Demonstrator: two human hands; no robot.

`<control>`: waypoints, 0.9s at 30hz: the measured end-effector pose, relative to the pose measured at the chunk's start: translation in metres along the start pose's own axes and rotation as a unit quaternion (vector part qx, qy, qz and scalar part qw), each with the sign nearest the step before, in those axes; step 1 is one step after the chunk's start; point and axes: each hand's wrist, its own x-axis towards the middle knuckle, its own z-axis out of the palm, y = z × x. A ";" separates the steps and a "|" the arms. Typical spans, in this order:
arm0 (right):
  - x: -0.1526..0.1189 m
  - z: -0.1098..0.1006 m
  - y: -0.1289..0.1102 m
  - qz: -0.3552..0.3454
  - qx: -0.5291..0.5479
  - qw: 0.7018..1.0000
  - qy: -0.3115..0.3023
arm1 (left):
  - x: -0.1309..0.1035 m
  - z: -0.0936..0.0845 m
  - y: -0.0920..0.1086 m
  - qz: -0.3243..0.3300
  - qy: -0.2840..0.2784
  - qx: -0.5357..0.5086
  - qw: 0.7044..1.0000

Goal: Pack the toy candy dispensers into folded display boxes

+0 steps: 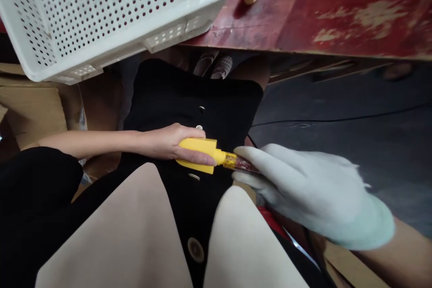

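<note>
Basket (pixel 135 32) at eleven o'clock, bench (pixel 276 31) at one, cardboard (pixel 33 105) at nine, container (pixel 199 145) in left hand (pixel 170 142), handle (pixel 243 164) in right hand (pixel 300 184)

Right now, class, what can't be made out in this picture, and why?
Head view:
Yellow piece: end in palm hidden by the left hand.
Dark handle: far end hidden by the gloved right hand.
White basket: far side cut off by the top edge.
Black cord: cut off at the right edge.

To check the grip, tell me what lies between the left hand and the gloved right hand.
The head view shows the narrow neck of the yellow piece meeting a dark reddish piece between the left hand and right hand.
</note>
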 end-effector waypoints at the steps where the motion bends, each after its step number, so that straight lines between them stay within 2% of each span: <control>1: -0.001 0.002 -0.002 -0.010 -0.021 1.000 0.006 | 0.001 0.000 -0.001 -0.005 -0.007 0.007 1.000; 3: -0.003 0.007 -0.005 -0.027 -0.032 0.999 0.016 | 0.003 -0.001 -0.002 -0.008 -0.023 0.016 1.000; 7: -0.007 0.015 -0.015 0.020 0.087 0.996 0.021 | 0.003 -0.001 -0.003 0.021 -0.040 0.052 0.998; 10: -0.002 0.013 -0.021 0.052 0.035 0.998 0.013 | 0.002 0.000 -0.001 0.029 0.011 0.098 0.995; 13: 0.006 0.011 -0.017 0.073 -0.013 0.997 0.004 | 0.003 -0.001 -0.002 0.035 0.052 0.092 0.994; 16: 0.013 0.013 -0.009 0.040 0.052 0.998 0.006 | 0.004 -0.002 -0.007 0.045 0.042 0.081 0.995; 18: 0.016 0.015 -0.006 0.047 0.091 0.995 0.005 | 0.003 -0.002 -0.009 0.036 0.042 0.092 0.994; 23: 0.021 0.013 -0.014 0.152 0.216 0.964 -0.021 | 0.000 0.000 -0.001 -0.022 0.060 0.193 0.979; 27: 0.017 0.019 -0.016 0.233 0.266 0.935 -0.041 | -0.001 0.004 0.009 -0.047 0.090 0.347 0.932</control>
